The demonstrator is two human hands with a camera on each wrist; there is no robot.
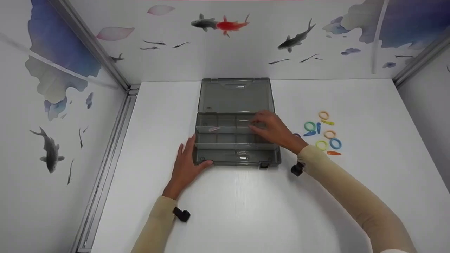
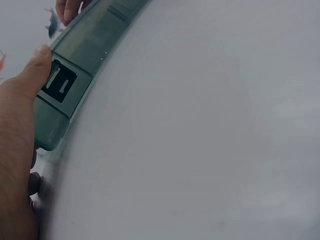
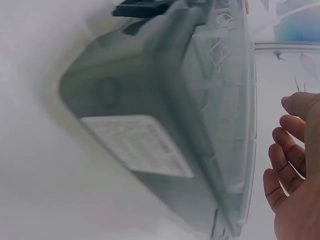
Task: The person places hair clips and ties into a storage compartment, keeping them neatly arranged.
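A translucent grey compartment box [image 1: 236, 154] lies on the white table with its lid [image 1: 236, 95] folded back toward the wall. Its front-left corner is gripped by my left hand [image 1: 186, 165], fingers along the left side and thumb at the front edge. In the left wrist view, that thumb [image 2: 40, 62] rests beside the box's black latch [image 2: 59, 81]. My right hand [image 1: 269, 128] is over the right-hand compartments, its fingers loosely bent. The right wrist view shows these fingers [image 3: 287, 155] with nothing visible between them, beyond the box wall.
Right of the box lie several small coloured rings, among them a green ring [image 1: 309, 126] and a blue ring [image 1: 335, 143]. Teardrop-shaped clips lie among them, including an orange clip [image 1: 334, 153] and a yellow clip [image 1: 327, 122]. A fish-patterned wall [image 1: 239, 52] stands behind.
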